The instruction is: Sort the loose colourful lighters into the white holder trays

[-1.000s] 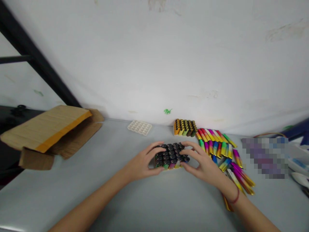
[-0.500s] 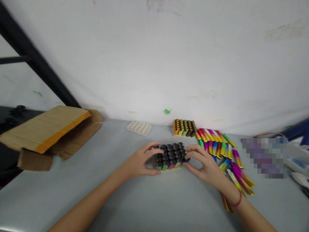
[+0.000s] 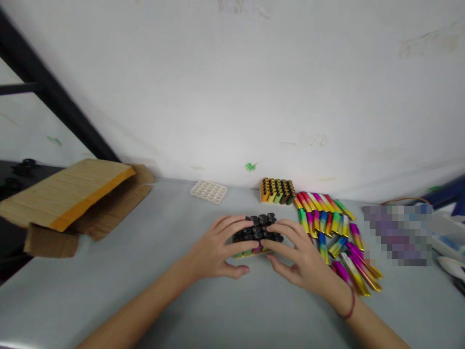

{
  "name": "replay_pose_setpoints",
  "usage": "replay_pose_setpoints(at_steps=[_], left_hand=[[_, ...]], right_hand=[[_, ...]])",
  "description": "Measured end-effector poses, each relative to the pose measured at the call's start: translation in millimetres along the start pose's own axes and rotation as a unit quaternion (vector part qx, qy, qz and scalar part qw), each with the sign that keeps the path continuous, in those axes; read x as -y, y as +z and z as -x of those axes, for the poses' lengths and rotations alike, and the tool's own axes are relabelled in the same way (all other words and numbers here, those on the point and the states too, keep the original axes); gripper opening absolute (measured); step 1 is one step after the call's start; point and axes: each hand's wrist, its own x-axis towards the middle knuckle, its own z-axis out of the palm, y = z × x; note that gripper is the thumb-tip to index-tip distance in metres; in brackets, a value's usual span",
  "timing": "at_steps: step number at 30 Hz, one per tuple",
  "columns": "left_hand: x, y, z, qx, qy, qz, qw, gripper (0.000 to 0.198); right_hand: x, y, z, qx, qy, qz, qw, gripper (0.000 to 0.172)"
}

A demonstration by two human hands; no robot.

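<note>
A filled block of colourful lighters with black tops stands upright on the grey table. My left hand lies over its left side, fingers stretched across the black tops, thumb on the table at the front. My right hand covers its right side the same way, fingers flat on the tops. Both hands press on the block from above and the sides.
Loose rainbow lighters lie scattered right of the block. A second packed block of lighters and an empty white tray sit by the wall. An open cardboard box lies at the left. Blurred items fill the far right.
Both hands have moved from gripping the block's sides to lying flatter over its black tops. The block has stayed in about the same place.
</note>
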Motion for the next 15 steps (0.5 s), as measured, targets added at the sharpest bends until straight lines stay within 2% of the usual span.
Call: replay_pose_setpoints(at_steps=[6, 10, 15], left_hand=[[-2.5, 2.5, -0.6, 0.0, -0.005, 0.009, 1.0, 0.043], [8.6, -4.1, 5.3, -0.038, -0.046, 0.039, 0.997, 0.039], [18.4, -15.7, 10.6, -0.069, -0.089, 0.025, 0.993, 0.023]], right_hand=[[-2.0, 1.1, -0.4, -0.004, 0.005, -0.023, 1.0, 0.03], [-2.3, 0.9, -1.2, -0.006, 0.013, -0.03, 0.999, 0.03], [-1.5, 2.2, -11.2, 0.004, 0.019, -0.025, 1.0, 0.035]])
